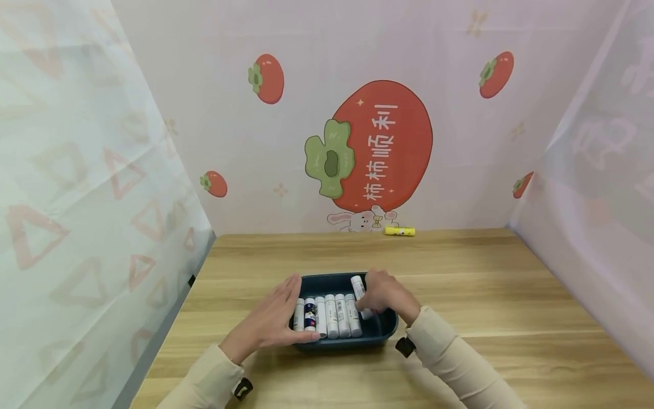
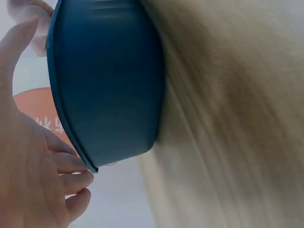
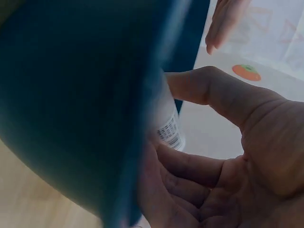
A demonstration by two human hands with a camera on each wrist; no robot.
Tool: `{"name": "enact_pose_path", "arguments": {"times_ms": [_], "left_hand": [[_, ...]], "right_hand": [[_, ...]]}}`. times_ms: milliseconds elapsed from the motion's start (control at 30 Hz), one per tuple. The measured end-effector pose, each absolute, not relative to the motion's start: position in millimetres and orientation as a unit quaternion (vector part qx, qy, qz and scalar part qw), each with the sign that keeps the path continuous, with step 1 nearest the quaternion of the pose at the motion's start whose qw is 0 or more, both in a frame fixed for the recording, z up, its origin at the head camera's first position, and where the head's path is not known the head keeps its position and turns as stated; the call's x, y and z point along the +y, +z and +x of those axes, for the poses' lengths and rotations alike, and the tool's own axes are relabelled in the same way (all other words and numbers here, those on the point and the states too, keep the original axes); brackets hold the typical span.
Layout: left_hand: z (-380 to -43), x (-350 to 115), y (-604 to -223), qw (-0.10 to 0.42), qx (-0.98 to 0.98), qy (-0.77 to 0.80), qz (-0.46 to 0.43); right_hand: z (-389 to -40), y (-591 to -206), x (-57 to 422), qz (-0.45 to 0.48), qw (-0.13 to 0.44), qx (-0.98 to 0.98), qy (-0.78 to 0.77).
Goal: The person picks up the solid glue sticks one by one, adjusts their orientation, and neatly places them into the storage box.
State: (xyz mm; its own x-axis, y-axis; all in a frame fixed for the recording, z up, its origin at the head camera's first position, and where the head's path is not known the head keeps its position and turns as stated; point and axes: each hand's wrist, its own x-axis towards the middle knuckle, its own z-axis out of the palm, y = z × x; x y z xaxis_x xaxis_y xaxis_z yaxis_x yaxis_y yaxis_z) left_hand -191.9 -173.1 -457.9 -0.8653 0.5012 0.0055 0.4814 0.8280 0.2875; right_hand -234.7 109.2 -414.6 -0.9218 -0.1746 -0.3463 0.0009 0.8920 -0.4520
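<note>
A dark blue plastic basket (image 1: 352,343) stands on the table with a row of upright-leaning glue sticks (image 1: 332,318) inside, mostly white, plus a navy one (image 1: 310,315) near the left end. My left hand (image 1: 273,318) spans the basket's left end, thumb along the front rim, fingers straight toward the back. In the left wrist view its fingertips touch the rim. Over the basket's right part, my right hand (image 1: 386,295) pinches a tilted white glue stick (image 1: 359,287) between thumb and fingers. The right wrist view shows that stick's barcode (image 3: 171,133); the basket wall hides its lower part.
A yellow glue stick (image 1: 400,231) lies at the table's back edge against the printed backdrop (image 1: 460,170). Wood-grain table (image 1: 485,295) surrounds the basket. Cloth panels (image 1: 92,199) close off the left and right sides.
</note>
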Motion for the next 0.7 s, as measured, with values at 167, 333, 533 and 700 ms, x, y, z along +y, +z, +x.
{"name": "enact_pose_path", "arguments": {"times_ms": [167,333,533,700], "left_hand": [[-192.1,-174.9,-462.6,0.040,0.958,0.131,0.251],[-192.1,-175.1,-464.7,0.040,0.959,0.133,0.248],[-192.5,-174.6,-465.2,0.038,0.958,0.130,0.252],[-192.9,-174.4,-465.1,0.039,0.958,0.132,0.253]], "right_hand": [[-230.9,-422.1,107.9,-0.039,0.194,0.955,-0.221],[-228.8,-426.9,106.5,-0.042,0.208,0.953,-0.215],[-230.2,-429.3,106.4,-0.048,0.219,0.952,-0.207],[-231.6,-429.5,106.5,-0.047,0.227,0.952,-0.201]]}}
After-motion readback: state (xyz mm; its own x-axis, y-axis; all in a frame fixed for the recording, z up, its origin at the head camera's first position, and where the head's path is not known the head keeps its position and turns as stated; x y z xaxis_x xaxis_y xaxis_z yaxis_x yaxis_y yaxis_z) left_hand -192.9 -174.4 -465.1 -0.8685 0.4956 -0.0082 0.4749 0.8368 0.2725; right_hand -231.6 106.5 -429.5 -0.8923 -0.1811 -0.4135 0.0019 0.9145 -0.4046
